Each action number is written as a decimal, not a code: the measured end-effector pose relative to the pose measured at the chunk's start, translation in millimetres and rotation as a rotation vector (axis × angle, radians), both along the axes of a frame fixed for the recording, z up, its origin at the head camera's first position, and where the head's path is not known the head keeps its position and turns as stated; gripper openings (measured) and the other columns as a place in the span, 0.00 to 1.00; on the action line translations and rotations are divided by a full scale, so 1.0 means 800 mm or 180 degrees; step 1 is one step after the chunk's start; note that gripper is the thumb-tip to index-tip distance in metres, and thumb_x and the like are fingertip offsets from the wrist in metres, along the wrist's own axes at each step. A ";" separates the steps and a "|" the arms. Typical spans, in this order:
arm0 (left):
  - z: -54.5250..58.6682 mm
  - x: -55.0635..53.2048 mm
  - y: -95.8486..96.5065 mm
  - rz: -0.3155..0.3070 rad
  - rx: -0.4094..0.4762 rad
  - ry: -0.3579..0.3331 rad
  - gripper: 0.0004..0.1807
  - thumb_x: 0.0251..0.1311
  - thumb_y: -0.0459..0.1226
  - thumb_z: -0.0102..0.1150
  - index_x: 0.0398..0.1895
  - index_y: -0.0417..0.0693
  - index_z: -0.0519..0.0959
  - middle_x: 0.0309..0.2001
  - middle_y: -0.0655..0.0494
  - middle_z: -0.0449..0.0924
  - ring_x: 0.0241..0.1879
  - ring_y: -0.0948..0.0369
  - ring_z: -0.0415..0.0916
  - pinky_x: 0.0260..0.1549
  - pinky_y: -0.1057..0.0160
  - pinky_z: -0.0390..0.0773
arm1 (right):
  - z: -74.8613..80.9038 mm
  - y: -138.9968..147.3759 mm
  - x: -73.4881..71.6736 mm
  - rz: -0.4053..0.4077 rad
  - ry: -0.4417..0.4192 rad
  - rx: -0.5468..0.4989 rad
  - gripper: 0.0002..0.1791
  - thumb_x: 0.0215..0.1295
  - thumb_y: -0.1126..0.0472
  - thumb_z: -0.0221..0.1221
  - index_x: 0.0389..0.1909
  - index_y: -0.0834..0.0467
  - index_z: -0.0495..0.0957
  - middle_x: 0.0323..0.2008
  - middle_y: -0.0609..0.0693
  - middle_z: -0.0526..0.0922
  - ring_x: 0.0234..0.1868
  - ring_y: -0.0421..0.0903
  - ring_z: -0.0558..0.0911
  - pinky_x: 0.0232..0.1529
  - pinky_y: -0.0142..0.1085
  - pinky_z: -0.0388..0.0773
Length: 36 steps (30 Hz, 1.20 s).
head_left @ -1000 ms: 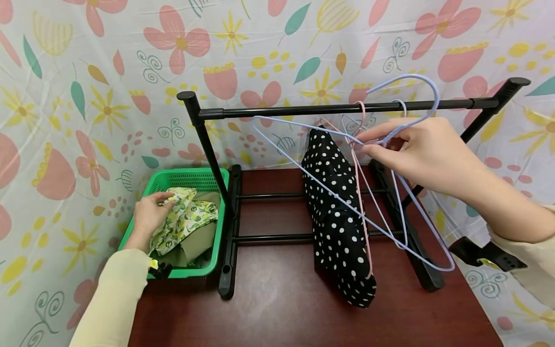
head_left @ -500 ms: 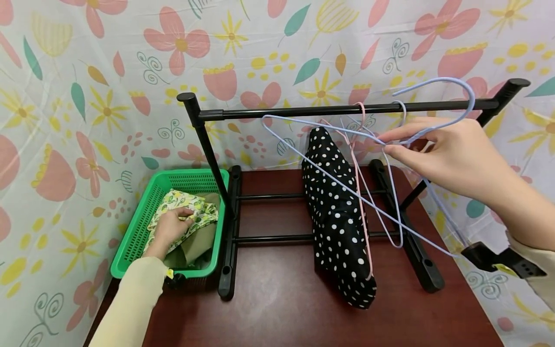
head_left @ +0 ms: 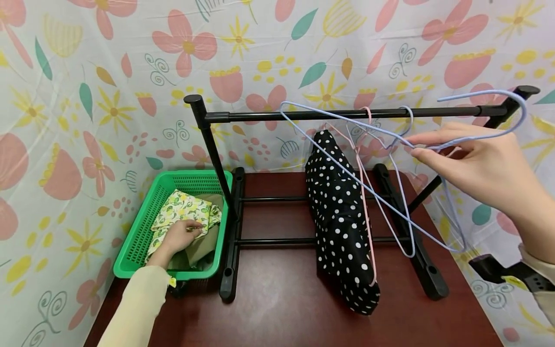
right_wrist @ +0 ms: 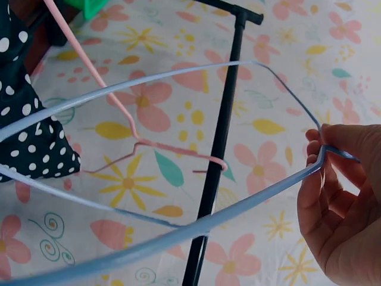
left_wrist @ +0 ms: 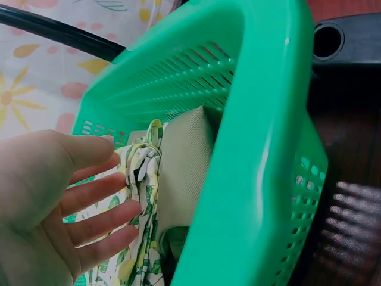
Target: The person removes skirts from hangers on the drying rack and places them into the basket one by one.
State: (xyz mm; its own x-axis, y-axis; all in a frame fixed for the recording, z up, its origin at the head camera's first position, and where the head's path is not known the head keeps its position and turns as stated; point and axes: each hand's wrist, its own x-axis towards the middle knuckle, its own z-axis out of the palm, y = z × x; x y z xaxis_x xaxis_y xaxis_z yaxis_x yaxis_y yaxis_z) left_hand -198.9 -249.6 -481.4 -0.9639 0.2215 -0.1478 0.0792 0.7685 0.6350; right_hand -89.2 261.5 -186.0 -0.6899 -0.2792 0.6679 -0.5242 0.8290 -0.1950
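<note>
My right hand point(head_left: 481, 166) holds a light blue clothes hanger point(right_wrist: 205, 225) up at the rack's right end, pinching it at the neck below the hook between thumb and fingers. No garment is on this hanger. Down in the green basket point(head_left: 138, 246), my left hand point(head_left: 178, 238) is at the near edge of a folded lemon-print garment point(head_left: 179, 207). Seen from the left wrist, the thumb and fingers point(left_wrist: 98, 226) are extended and apart, tips right at the layered edge of the cloth. An olive-green garment point(left_wrist: 186, 161) lies beside and beneath it.
A black clothes rack point(head_left: 269, 116) stands on the dark red-brown table point(head_left: 277, 299). From its bar hang a black polka-dot garment point(head_left: 338, 217) on a pink hanger point(head_left: 367, 221) and another pale hanger point(head_left: 403, 193). A flowered curtain point(head_left: 269, 43) closes off the back and left side.
My right hand has carried the blue hanger to the right. My left hand has moved from the lemon-print garment's far left part to its near right edge; the garment now lies flatter.
</note>
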 end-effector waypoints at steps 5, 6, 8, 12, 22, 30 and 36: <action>0.002 0.003 -0.002 0.0070 0.0071 0.0025 0.15 0.65 0.38 0.50 0.52 0.41 0.76 0.48 0.42 0.78 0.48 0.45 0.75 0.35 0.55 0.78 | -0.005 0.008 0.006 -0.0070 -0.0034 -0.0086 0.13 0.47 0.73 0.66 0.36 0.59 0.85 0.34 0.19 0.73 0.21 0.21 0.68 0.29 0.12 0.65; 0.002 0.004 -0.002 0.0083 0.0088 0.0029 0.16 0.65 0.38 0.50 0.52 0.40 0.76 0.48 0.42 0.78 0.48 0.45 0.75 0.35 0.55 0.78 | -0.006 0.009 0.007 -0.0097 -0.0039 -0.0102 0.13 0.47 0.73 0.66 0.36 0.59 0.85 0.33 0.19 0.72 0.20 0.21 0.67 0.30 0.12 0.65; 0.004 0.005 -0.002 0.0123 0.0105 0.0060 0.16 0.65 0.39 0.50 0.52 0.41 0.76 0.47 0.43 0.79 0.47 0.46 0.76 0.35 0.55 0.78 | -0.008 0.011 0.008 -0.0107 -0.0021 -0.0177 0.13 0.47 0.74 0.66 0.36 0.60 0.85 0.33 0.19 0.73 0.21 0.22 0.68 0.30 0.12 0.64; 0.010 0.008 0.000 0.0211 0.0155 0.0153 0.15 0.66 0.39 0.50 0.51 0.42 0.77 0.47 0.44 0.79 0.47 0.47 0.76 0.35 0.55 0.78 | -0.014 0.017 0.010 -0.0017 0.0041 -0.0328 0.13 0.46 0.76 0.65 0.35 0.64 0.85 0.33 0.20 0.74 0.24 0.22 0.69 0.32 0.12 0.65; 0.025 0.023 0.009 0.0208 0.0385 0.0380 0.14 0.65 0.39 0.51 0.50 0.44 0.77 0.48 0.45 0.78 0.47 0.47 0.76 0.35 0.54 0.78 | -0.030 0.036 0.015 -0.0071 0.0000 -0.0686 0.15 0.47 0.80 0.62 0.39 0.70 0.82 0.28 0.27 0.74 0.22 0.23 0.68 0.27 0.12 0.63; 0.039 0.033 0.013 0.0106 0.0539 0.0492 0.12 0.64 0.39 0.52 0.48 0.48 0.78 0.46 0.46 0.79 0.45 0.48 0.77 0.36 0.55 0.79 | -0.039 0.049 0.025 0.0096 -0.0020 -0.0980 0.12 0.51 0.80 0.59 0.39 0.75 0.80 0.26 0.30 0.74 0.18 0.28 0.63 0.20 0.18 0.57; 0.048 0.039 0.022 0.0077 0.0482 0.0701 0.11 0.63 0.37 0.54 0.46 0.48 0.79 0.45 0.47 0.80 0.42 0.51 0.79 0.39 0.54 0.78 | -0.043 0.056 0.028 0.0095 -0.0043 -0.1106 0.11 0.53 0.80 0.57 0.39 0.77 0.78 0.25 0.32 0.74 0.16 0.28 0.63 0.17 0.19 0.57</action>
